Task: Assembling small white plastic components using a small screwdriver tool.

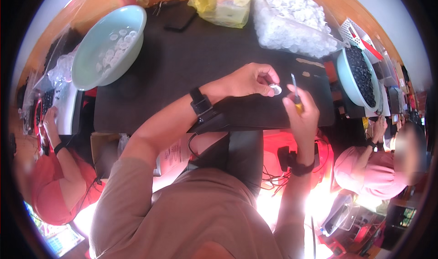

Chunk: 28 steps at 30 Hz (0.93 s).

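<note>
My left hand (pixel 255 79) reaches over the dark tabletop and pinches a small white round piece (pixel 275 90) between thumb and fingers. Just to its right, my right hand (pixel 305 108) grips a slim tool with a yellow handle (pixel 299 108). The tool's thin metal shaft (pixel 294 82) points up and away from me, a little apart from the white piece. Whether its tip is a blade or a flat driver end, I cannot tell.
A pale blue basin (pixel 132 63) with white rings stands at the far left. Behind my hands are a clear bin (pixel 337 44) heaped with white pieces and a yellow bag (pixel 200 6). Another basin (pixel 345 79), at right, holds black pieces. Co-workers sit on both sides.
</note>
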### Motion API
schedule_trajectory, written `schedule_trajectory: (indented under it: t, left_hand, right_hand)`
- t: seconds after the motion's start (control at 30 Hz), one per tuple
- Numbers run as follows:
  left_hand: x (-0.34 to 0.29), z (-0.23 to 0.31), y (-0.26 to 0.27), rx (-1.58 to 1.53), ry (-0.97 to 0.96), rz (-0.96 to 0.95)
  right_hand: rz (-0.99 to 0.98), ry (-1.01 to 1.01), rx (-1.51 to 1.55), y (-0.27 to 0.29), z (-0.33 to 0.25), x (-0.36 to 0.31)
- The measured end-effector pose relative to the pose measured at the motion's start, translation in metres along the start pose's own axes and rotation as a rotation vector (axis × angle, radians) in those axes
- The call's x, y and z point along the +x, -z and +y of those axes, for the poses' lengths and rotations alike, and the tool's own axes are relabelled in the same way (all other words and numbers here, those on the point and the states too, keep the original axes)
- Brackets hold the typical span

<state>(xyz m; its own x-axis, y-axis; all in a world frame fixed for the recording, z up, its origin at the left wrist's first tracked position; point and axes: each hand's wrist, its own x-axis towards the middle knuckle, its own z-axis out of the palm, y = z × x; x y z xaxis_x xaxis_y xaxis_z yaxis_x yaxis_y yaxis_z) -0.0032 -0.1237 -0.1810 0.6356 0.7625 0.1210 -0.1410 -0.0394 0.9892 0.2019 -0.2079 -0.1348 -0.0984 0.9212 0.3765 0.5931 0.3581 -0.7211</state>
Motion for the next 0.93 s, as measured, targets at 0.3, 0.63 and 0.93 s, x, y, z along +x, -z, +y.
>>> schedule_trajectory:
  t: [0.3, 0.63, 0.93]
  left_hand:
    - [-0.001, 0.004, -0.001, -0.194, -0.008, -0.03]
    - [-0.001, 0.001, 0.003, -0.294, -0.009, -0.016]
    - [-0.002, -0.002, 0.004, -0.282, -0.022, -0.01]
  right_hand:
    - [-0.038, -0.303, 0.587, -0.022, 0.014, 0.015]
    - [0.063, -0.091, -0.052, -0.014, 0.005, -0.005]
    - [-0.003, 0.065, -0.355, -0.014, -0.008, -0.026]
